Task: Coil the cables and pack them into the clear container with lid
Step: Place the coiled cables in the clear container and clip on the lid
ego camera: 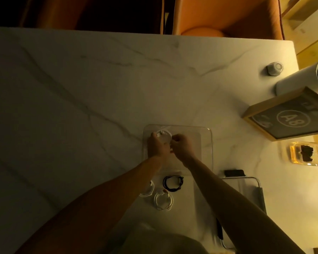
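Item: white coiled cable [163, 137], held inside the clear container [206, 143] at its far left corner. The coil is pinched at its left edge by the curled fingers of the left hand [157, 146]; the right hand [182, 146], fingers also curled, appears to grip the coil's near right side, though the exact contact is too dim to confirm. The two-handed hold is judged to keep the loops from springing open while the coil is set down.

Item: black coiled cable [173, 182], lying on the table [81, 88] just nearer than the wrists, outside the container.

Items: two further white coils, one [163, 201] nearer than the black coil, one [148, 191] partly hidden beneath the left forearm. All three are judged staged within reach for packing next.

Item: lid [250, 195], apparently the clear tray set aside right of the right forearm, kept off until packing is done.

Item: framed sign [290, 116], far right of the fingers; "A8" legible in a circle. Smaller lettering unreadable.
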